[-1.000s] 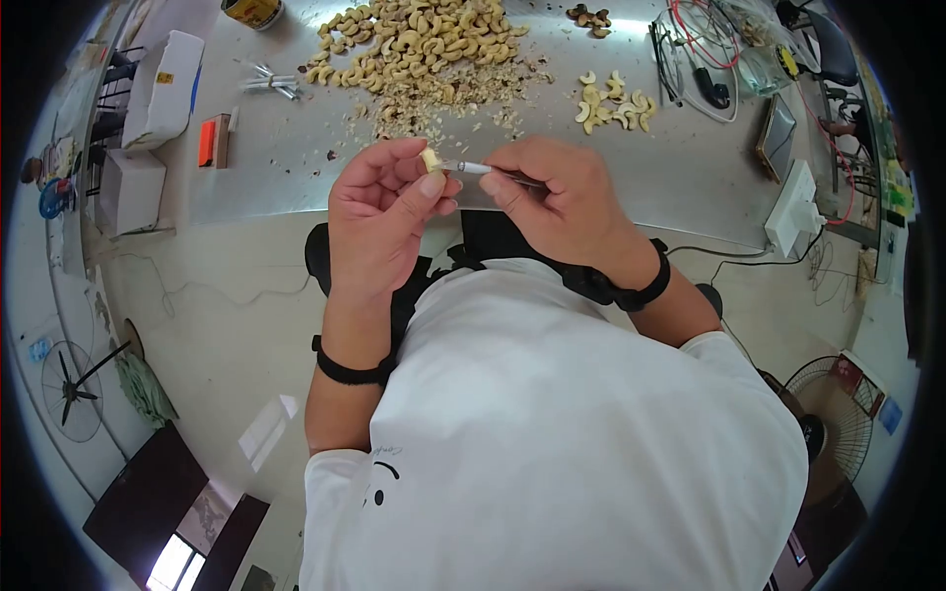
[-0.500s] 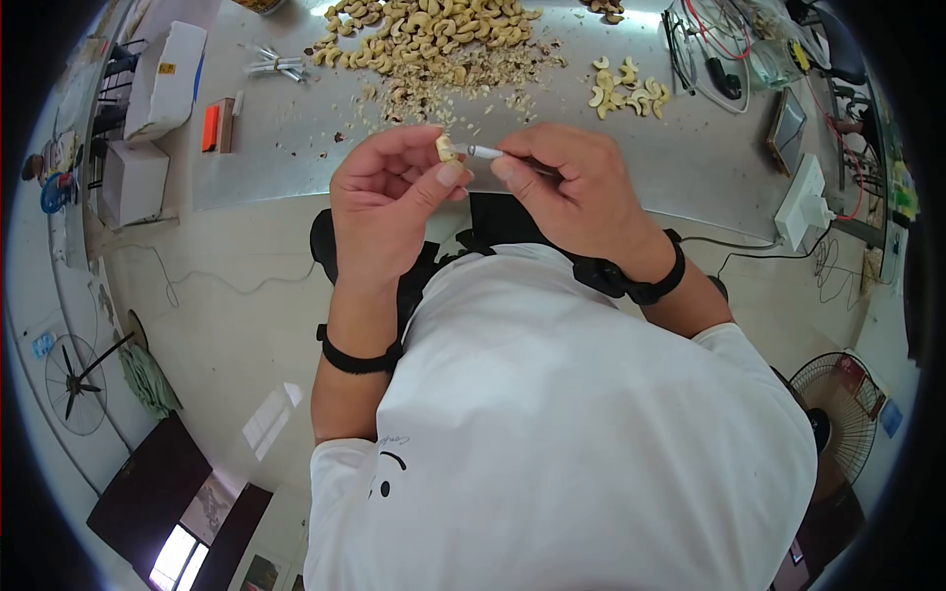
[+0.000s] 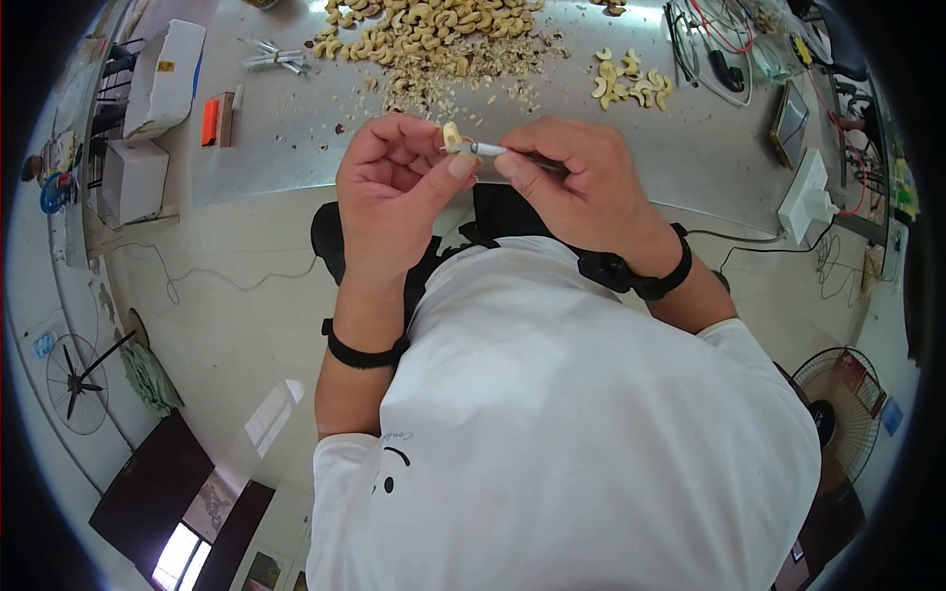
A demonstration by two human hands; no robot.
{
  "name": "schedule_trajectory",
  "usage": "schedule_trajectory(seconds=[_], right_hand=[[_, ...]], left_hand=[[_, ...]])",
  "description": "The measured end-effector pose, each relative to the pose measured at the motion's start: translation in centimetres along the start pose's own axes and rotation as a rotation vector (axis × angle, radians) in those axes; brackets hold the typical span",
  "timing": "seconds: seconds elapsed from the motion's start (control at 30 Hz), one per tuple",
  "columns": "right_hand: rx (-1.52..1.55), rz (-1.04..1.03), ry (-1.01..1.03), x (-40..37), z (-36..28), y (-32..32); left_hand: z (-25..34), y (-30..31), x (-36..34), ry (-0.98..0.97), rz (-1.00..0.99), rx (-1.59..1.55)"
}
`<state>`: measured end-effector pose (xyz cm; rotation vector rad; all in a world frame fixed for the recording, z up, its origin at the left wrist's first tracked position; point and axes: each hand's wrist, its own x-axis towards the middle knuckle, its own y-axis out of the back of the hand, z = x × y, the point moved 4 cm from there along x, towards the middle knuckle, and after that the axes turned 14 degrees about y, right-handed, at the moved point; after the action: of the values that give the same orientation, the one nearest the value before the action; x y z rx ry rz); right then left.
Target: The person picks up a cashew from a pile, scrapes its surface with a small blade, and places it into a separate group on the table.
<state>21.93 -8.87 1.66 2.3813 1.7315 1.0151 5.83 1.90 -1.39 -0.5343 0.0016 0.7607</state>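
Observation:
My left hand [image 3: 399, 192] pinches a pale cashew [image 3: 451, 134] between thumb and fingertips, above the front edge of the metal table [image 3: 266, 148]. From the right, my right hand [image 3: 581, 177] grips a slim white-and-silver tool [image 3: 485, 149], whose tip meets the cashew's lower part. Beyond both hands lies a big heap of cashews [image 3: 434, 34], with crumbs and skin bits [image 3: 463, 84] on its near side. A smaller group of cashews [image 3: 631, 81] sits to the right of the heap.
Several silver tools [image 3: 276, 59] and an orange-and-brown block [image 3: 217, 120] lie at the table's left. On the right are cables [image 3: 705, 49], a dark-screened device [image 3: 788, 125] and a white power strip [image 3: 805, 197]. White boxes [image 3: 168, 79] stand beyond the left edge.
The cashew has turned more upright in my left hand, and the tool's tip now reaches its lower part. Both hands have shifted slightly to the right.

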Motion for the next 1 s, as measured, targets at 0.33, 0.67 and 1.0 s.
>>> schedule_trajectory(seconds=[0.33,0.67,1.0], right_hand=[[-0.033,0.028,0.006,0.4,-0.2,0.3],[-0.104,-0.006,0.059,0.0,-0.3,-0.1],[-0.222,0.056,0.073,0.1,0.0,0.1]], left_hand=[[0.0,0.3,-0.3,0.039,0.025,0.023],[0.9,-0.6,-0.7,0.040,0.151,0.203],[1.8,-0.9,-0.8,0.085,0.189,0.270]])
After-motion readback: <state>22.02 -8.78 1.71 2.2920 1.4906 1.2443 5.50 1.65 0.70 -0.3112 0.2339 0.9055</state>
